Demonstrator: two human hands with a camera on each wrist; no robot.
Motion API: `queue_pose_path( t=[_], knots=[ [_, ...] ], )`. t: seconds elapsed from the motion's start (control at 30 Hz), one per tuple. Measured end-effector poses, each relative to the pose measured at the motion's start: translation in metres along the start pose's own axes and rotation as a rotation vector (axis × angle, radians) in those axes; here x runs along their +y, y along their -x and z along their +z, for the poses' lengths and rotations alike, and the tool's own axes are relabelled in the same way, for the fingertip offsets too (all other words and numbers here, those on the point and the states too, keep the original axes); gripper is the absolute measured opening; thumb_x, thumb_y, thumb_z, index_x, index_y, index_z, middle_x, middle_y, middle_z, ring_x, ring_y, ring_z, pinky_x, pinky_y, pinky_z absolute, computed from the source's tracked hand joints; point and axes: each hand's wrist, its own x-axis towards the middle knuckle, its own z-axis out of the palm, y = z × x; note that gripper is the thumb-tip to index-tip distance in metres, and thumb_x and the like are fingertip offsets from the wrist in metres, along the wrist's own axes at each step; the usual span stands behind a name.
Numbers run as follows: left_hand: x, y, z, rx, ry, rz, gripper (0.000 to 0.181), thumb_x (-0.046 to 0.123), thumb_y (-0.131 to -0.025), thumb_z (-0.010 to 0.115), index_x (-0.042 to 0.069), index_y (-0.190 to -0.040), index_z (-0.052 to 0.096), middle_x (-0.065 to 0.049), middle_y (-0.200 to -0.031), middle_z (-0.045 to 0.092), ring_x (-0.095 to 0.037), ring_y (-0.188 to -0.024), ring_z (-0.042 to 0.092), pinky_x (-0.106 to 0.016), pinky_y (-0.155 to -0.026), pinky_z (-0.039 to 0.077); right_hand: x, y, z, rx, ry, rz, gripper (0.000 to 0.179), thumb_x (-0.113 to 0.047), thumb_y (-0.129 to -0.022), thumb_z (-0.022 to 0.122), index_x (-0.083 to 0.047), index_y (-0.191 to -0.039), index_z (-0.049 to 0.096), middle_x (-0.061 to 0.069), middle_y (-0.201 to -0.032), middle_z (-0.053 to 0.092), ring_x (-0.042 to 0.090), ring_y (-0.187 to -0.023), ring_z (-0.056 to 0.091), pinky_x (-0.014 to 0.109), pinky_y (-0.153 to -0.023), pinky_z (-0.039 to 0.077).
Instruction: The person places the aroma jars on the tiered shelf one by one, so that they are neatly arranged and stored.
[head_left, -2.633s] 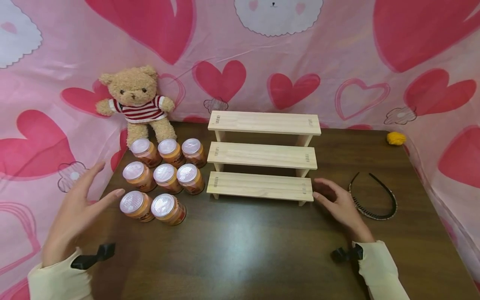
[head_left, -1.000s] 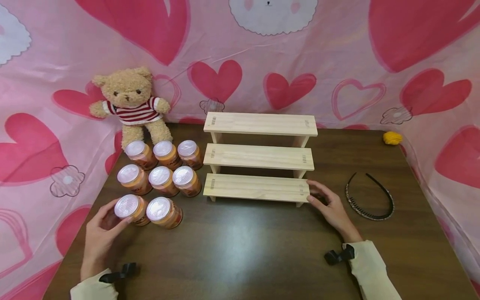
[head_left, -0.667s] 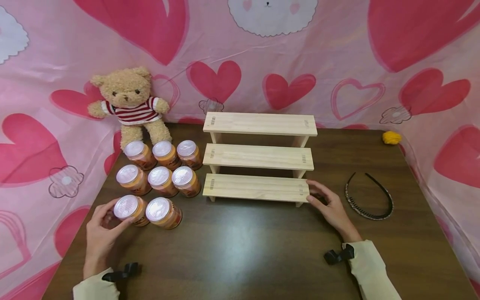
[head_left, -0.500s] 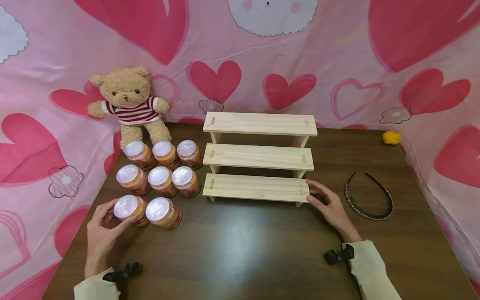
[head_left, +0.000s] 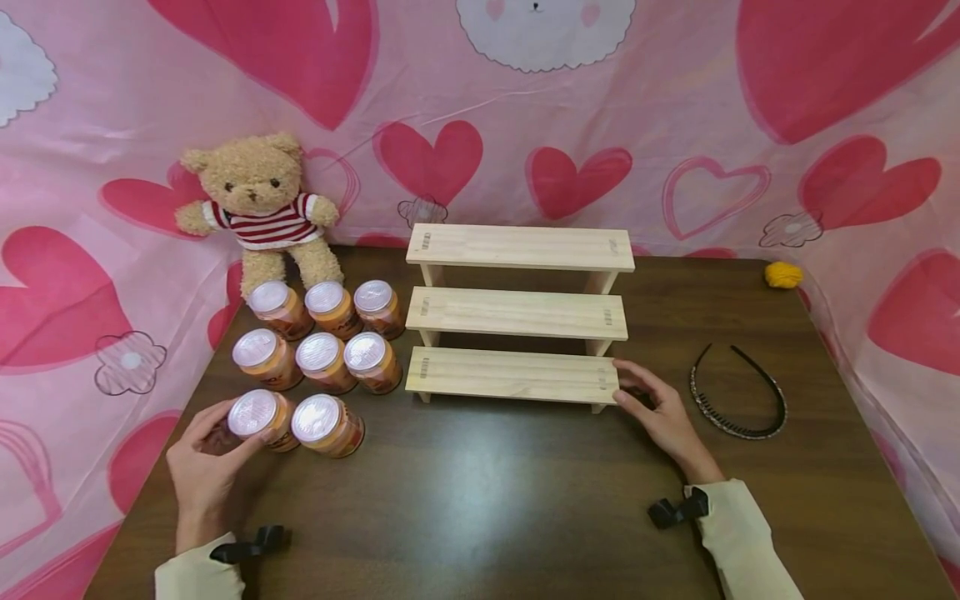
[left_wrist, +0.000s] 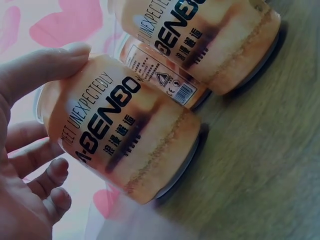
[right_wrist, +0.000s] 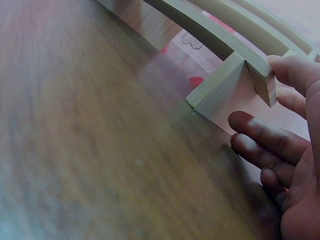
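My left hand (head_left: 201, 471) grips the front-left jar (left_wrist: 125, 130), thumb on one side of its upper part and fingers round the other. That jar is orange with a printed label and a silvery ridged lid, and stands upright on the table. Close to its right is a matching jar (head_left: 327, 427). Across the table, my right hand (head_left: 660, 417) holds the right end of the lowest board of a three-step wooden shelf (head_left: 513, 375) between thumb and index finger. In the right wrist view, the other fingers (right_wrist: 267, 135) are bent below the board without gripping it.
Several more matching jars (head_left: 326, 362) stand in rows behind the held one. A teddy bear (head_left: 258, 196) sits at the back left against the heart-print cloth (head_left: 495, 92). To the right lie a black headband (head_left: 750, 429) and a yellow bundle (head_left: 783, 275) on the brown table (head_left: 480, 517).
Since the oldest frame, my left hand has come from beside the jars onto the front-left one. My right hand has closed in on the shelf's end. Jars and shelf keep their arrangement.
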Motion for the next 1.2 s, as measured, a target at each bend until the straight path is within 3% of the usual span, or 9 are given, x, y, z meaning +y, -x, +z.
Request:
queue_pose_path(
  t=[0.17, 0.57, 0.97, 1.2],
  knots=[
    [-0.001, 0.001, 0.002, -0.01, 0.132, -0.01, 0.059, -0.039, -0.06, 0.065, -0.026, -0.117, 0.057, -0.002, -0.1, 0.077, -0.007, -0.086, 0.071, -0.013, -0.074, 0.056, 0.001, 0.0, 0.0, 0.002, -0.005, -0.003, 0.045, 0.0, -0.093, 0.065, -0.004, -0.137, 0.057, -0.027, -0.105, 0.067, -0.007, -0.099, 0.061, 0.011, -0.084, 0.043],
    [0.003, 0.004, 0.004, -0.011, 0.213, 0.047, 0.06, -0.04, -0.055, 0.067, -0.031, -0.113, 0.055, -0.006, -0.097, 0.076, -0.009, -0.079, 0.072, -0.015, -0.067, 0.057, 0.005, 0.0, 0.001, -0.005, -0.014, -0.009, 0.045, 0.001, -0.094, 0.064, -0.003, -0.138, 0.057, -0.027, -0.107, 0.068, -0.007, -0.1, 0.062, 0.011, -0.085, 0.043],
    [0.036, 0.001, 0.003, 0.079, 0.24, 0.045, 0.059, -0.038, -0.056, 0.069, -0.026, -0.114, 0.06, -0.009, -0.092, 0.077, -0.012, -0.076, 0.073, -0.019, -0.068, 0.059, 0.004, 0.001, 0.0, -0.008, -0.005, -0.007, 0.045, -0.001, -0.094, 0.064, -0.005, -0.139, 0.057, -0.027, -0.108, 0.067, -0.008, -0.1, 0.062, 0.011, -0.085, 0.044],
    [0.056, -0.006, 0.007, 0.081, 0.323, 0.113, 0.058, -0.043, -0.054, 0.062, -0.027, -0.11, 0.061, -0.012, -0.091, 0.078, -0.013, -0.072, 0.073, -0.018, -0.062, 0.058, 0.003, 0.001, 0.0, -0.009, -0.008, -0.011, 0.046, 0.0, -0.094, 0.064, -0.005, -0.139, 0.057, -0.027, -0.108, 0.067, -0.008, -0.101, 0.062, 0.01, -0.085, 0.044]
  ],
)
